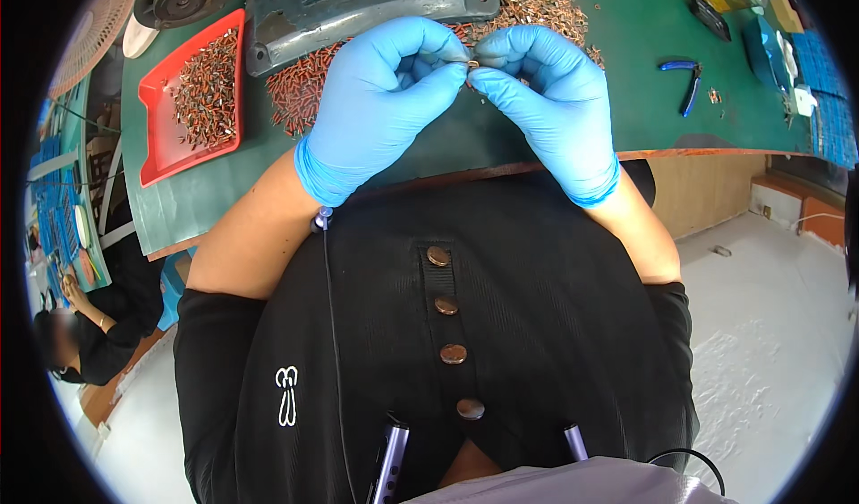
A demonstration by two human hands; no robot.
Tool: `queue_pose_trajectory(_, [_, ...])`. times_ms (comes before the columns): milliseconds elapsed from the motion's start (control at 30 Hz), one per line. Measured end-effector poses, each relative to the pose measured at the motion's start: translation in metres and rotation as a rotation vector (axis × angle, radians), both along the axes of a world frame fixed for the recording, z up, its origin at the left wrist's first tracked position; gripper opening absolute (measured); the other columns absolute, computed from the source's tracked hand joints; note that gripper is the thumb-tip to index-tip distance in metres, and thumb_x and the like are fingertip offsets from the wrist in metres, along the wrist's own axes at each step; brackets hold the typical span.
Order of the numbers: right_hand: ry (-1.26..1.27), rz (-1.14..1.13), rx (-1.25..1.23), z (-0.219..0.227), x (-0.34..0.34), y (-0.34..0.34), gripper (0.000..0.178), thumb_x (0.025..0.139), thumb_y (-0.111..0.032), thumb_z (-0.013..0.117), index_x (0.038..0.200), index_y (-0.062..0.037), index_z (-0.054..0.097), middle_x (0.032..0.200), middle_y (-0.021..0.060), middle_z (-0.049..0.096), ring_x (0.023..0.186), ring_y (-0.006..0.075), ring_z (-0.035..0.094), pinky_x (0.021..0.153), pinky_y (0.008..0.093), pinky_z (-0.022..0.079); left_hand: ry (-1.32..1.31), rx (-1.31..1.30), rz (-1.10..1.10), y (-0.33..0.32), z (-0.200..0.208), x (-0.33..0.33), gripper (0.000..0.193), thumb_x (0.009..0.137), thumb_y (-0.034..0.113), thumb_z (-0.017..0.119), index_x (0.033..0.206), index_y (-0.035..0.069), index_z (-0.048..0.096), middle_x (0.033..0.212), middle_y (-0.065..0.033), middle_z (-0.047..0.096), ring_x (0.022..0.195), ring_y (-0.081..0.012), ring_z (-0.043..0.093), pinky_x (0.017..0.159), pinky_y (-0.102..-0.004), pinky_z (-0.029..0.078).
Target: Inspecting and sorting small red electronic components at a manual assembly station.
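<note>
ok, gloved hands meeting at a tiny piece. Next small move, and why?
I'd probably steady the left hand and ease the right hand slightly aside to expose the tiny copper-coloured piece: both hands pinch there and cover most of it, so whether it's one part or two can't be told.

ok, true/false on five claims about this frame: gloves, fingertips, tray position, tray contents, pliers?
1. The left hand and right hand wear blue gloves. True.
2. Their fingertips come together at a small piece. True.
3. The red tray is right of both hands. False: it is on the left.
4. The tray holds many small parts. True.
5. The pliers are in the right hand. False: they lie on the green table.
</note>
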State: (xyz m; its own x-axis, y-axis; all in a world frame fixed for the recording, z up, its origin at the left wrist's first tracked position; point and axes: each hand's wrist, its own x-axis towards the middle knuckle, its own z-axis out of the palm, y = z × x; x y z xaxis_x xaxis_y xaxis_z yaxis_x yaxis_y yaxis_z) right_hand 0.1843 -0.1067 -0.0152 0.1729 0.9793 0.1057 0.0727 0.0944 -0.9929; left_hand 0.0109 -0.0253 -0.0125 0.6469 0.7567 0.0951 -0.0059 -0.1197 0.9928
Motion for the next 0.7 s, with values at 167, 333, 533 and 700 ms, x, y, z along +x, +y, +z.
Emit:
queue_pose_trajectory(167, [0.187, 0.043, 0.032, -0.0048, -0.002, -0.0001, 0.016, 0.089, -0.002, 0.071, 0.104, 0.0004, 0.067, 0.093, 0.0034, 0.069, 0.083, 0.0076, 0.062, 0.077, 0.0225, 0.052, -0.037, -0.235, -0.064, 0.0014, 0.0046, -0.0034, 0.013, 0.091, 0.004, 0.066, 0.104, 0.002, 0.066, 0.089, -0.0017, 0.066, 0.073, -0.0054, 0.058, 0.065, -0.0207, 0.048])
queue_pose_trajectory(333, [0.16, 0.052, 0.062, -0.0085, -0.0042, 0.0011, 0.011, 0.092, -0.002, 0.067, 0.103, 0.0002, 0.067, 0.092, 0.0028, 0.068, 0.083, 0.0073, 0.061, 0.076, 0.0223, 0.05, -0.047, -0.21, -0.057, 0.001, 0.0056, -0.005, 0.013, 0.09, 0.005, 0.067, 0.102, 0.001, 0.066, 0.087, -0.0025, 0.066, 0.072, -0.0058, 0.059, 0.064, -0.0201, 0.048])
queue_pose_trajectory(533, [-0.067, 0.038, 0.085, -0.009, -0.0047, -0.0005, 0.01, 0.094, 0.001, 0.061, 0.103, 0.0027, 0.064, 0.095, 0.0053, 0.064, 0.086, 0.0106, 0.059, 0.081, 0.0241, 0.049, -0.096, -0.273, -0.047, -0.0012, 0.0007, -0.0044, 0.013, 0.091, 0.007, 0.068, 0.102, 0.001, 0.066, 0.085, -0.0026, 0.066, 0.073, -0.0065, 0.06, 0.066, -0.0208, 0.049])
queue_pose_trajectory(700, [-0.272, 0.023, 0.185, -0.0047, -0.0024, 0.001, 0.01, 0.09, 0.002, 0.064, 0.1, 0.0012, 0.064, 0.092, 0.0058, 0.065, 0.084, 0.0114, 0.061, 0.077, 0.0258, 0.05, -0.09, -0.362, -0.122, 0.0032, -0.0015, -0.005, 0.013, 0.092, 0.01, 0.067, 0.101, 0.001, 0.066, 0.084, -0.0026, 0.065, 0.073, -0.0072, 0.059, 0.067, -0.0219, 0.049])
